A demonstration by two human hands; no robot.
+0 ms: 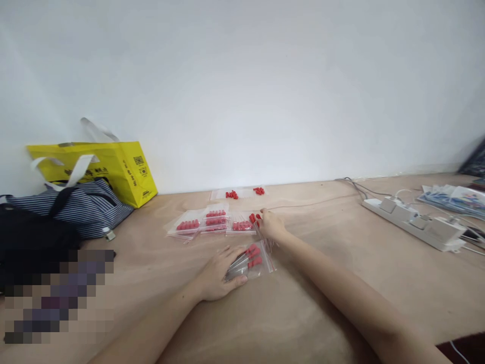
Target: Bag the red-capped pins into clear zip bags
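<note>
While the left hand (222,273) lies with spread fingers over a clear bag of red-tipped pins (254,257) on the near desk (303,313), the right hand's (272,225) fingers, nearly closed, touch loose red-tipped pins (255,218) just right of the filled bags (215,221).

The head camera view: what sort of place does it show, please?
Probably an indoor room, perhaps a home or a small workroom. It has a broad tabletop against a plain pale wall, with a power strip lying at the right.
</note>
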